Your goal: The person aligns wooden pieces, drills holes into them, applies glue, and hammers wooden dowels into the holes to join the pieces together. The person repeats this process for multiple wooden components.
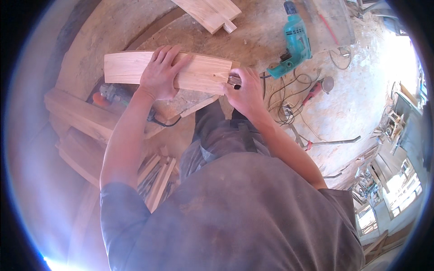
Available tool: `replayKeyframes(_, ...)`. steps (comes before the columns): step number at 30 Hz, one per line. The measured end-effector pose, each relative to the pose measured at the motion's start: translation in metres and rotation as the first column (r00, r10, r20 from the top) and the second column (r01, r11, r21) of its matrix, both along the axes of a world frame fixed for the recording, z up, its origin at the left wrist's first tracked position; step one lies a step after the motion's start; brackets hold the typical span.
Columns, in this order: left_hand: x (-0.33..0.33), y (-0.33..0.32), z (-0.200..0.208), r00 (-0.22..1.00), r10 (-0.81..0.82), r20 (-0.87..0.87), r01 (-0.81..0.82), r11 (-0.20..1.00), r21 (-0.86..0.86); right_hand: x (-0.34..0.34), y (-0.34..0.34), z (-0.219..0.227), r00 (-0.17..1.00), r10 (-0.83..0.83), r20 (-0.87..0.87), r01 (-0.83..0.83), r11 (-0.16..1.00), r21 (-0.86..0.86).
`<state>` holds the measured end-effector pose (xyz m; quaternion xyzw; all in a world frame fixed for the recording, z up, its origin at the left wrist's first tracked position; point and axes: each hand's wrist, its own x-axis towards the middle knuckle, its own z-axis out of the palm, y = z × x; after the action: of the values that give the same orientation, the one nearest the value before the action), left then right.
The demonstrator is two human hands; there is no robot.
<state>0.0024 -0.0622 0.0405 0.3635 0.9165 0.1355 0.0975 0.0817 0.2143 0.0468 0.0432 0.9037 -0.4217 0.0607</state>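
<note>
Fingers (169,56) flat on plank (124,67) | right hand (244,92) at end | drill (294,43) near

The right hand (246,92) covers most of a small dark tool (234,81) at the pale wooden board's (135,67) right end; its kind cannot be told. The left hand (159,74) hides the board's middle. A far notched pale plank (210,13) is cut off by the top edge.

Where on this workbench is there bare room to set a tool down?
Bare bench top lies between the held plank, the notched board and the teal drill. Right of the right hand, tangled cords crowd it.
</note>
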Motion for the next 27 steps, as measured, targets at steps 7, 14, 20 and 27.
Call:
replayKeyframes(7,0.0,0.001,0.003,1.0,-0.011,0.0,0.011,1.0,0.009,-0.019,-0.028,-0.002,0.946,-0.177,0.273,0.122,0.971,0.207)
replayKeyframes(14,0.006,0.004,0.006,1.0,-0.004,-0.007,0.003,0.999,-0.042,-0.027,-0.03,0.005,0.886,-0.222,0.406,0.123,0.959,0.255)
replayKeyframes(20,0.002,0.002,0.003,1.0,-0.011,0.022,0.012,0.999,-0.032,-0.026,-0.039,0.01,0.892,-0.284,0.351,0.187,0.94,0.286)
replayKeyframes(27,0.0,0.003,0.011,0.997,-0.019,0.072,0.026,0.995,-0.093,-0.025,-0.02,0.005,0.888,-0.205,0.413,0.179,0.979,0.1)
